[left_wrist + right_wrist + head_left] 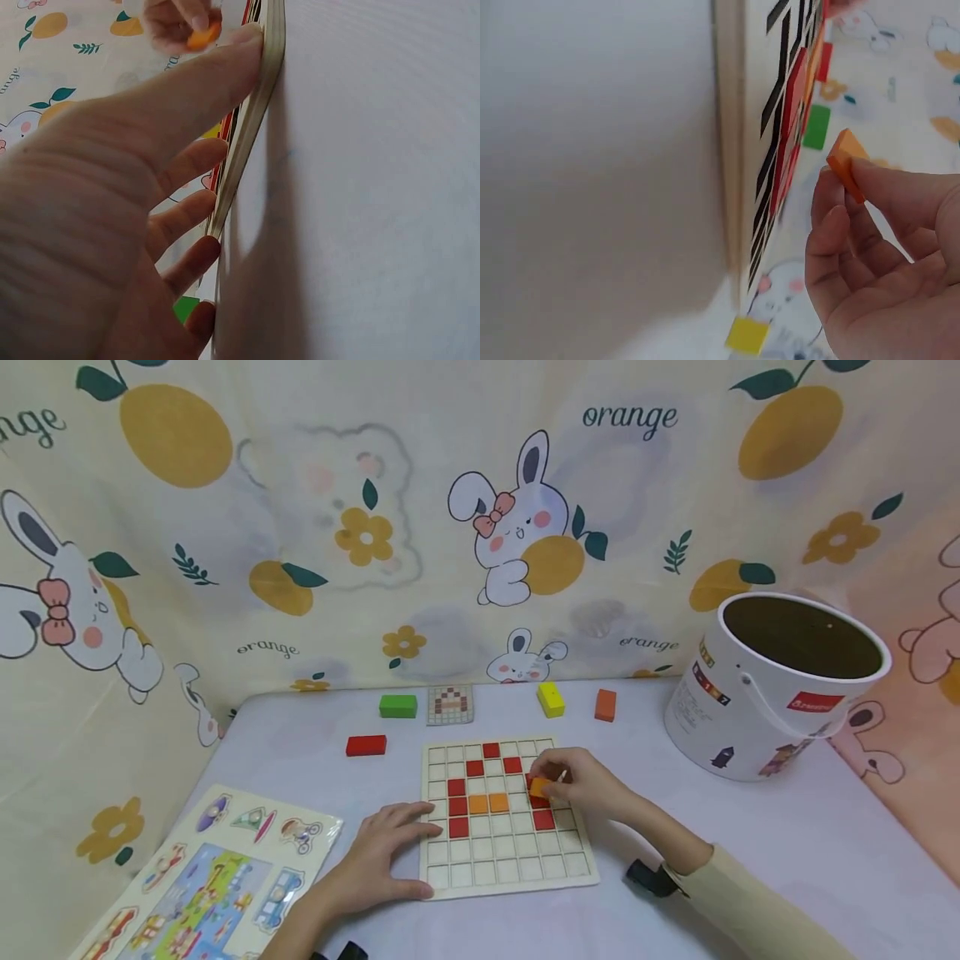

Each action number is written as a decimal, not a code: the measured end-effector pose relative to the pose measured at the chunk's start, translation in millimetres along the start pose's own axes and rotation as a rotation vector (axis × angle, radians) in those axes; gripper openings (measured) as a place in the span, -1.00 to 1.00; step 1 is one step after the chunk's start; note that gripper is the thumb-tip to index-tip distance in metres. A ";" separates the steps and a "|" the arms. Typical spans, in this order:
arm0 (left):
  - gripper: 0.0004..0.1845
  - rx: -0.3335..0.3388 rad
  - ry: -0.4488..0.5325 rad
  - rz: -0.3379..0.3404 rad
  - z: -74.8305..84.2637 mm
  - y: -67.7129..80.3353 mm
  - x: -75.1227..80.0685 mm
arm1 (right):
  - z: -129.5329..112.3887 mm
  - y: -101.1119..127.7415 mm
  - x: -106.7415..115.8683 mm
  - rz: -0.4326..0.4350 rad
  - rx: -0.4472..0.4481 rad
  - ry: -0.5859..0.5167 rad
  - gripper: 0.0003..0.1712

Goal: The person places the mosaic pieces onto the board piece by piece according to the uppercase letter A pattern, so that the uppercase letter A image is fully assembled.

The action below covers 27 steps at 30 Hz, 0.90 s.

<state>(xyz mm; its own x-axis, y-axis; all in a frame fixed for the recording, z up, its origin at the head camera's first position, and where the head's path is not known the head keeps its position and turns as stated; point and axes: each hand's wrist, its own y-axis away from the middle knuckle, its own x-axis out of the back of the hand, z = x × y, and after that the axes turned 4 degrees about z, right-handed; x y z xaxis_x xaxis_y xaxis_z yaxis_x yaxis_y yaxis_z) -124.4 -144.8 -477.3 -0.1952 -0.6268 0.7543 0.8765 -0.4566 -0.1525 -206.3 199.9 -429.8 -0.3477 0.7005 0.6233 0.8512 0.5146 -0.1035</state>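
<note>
Fingers of the right hand [581,783] pinch a small orange tile [538,788] between thumb and fingertips, held just above the right part of the wooden grid board [506,860] — the right wrist view shows the tile [846,166] clear of the board's face. The left hand [382,856] lies flat with straight fingers on the board's near left edge, pressing it to the white table [787,835]. Red and orange tiles already sit in the grid's far rows. Beyond the board stand a green block [397,706], a pattern card [450,704], a yellow block [551,699] and an orange block [605,705]; a red block [366,745] lies to the left. A white bucket [772,693] stands at far right — a picture puzzle [202,877] at near left.
</note>
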 end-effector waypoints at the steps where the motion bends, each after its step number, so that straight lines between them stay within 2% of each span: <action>1: -0.28 0.001 0.001 0.000 0.1 0.0 0.0 | -1.0 -4.6 -3.4 -0.012 0.013 0.004 -0.80; 7: -0.29 0.007 0.000 -0.001 -0.1 -0.8 -1.1 | -8.1 -18.8 -15.9 -0.055 0.026 0.088 -0.79; 15: -0.28 0.002 0.001 -0.002 0.1 -1.3 -2.9 | -10.8 -19.7 -21.8 -0.087 0.001 0.129 -0.79; 18: -0.28 -0.001 0.003 -0.002 0.7 -1.2 -3.3 | -10.7 -17.7 -23.5 -0.073 0.014 0.165 -0.80; 22: -0.29 -0.004 0.009 -0.001 1.3 -0.7 -3.6 | -13.3 -14.4 -25.4 -0.038 0.052 0.269 -0.80; 27: -0.28 -0.004 0.003 0.002 1.2 -0.1 -3.1 | -17.7 -11.5 -26.3 -0.010 0.036 0.350 -0.81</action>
<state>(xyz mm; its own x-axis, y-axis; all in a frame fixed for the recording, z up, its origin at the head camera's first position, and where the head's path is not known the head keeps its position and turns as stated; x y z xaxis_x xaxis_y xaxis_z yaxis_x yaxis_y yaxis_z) -123.4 -142.1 -478.8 -0.1944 -0.6296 0.7522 0.8754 -0.4574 -0.1566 -199.9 166.8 -431.3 -0.1949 0.4869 0.8514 0.8320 0.5418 -0.1194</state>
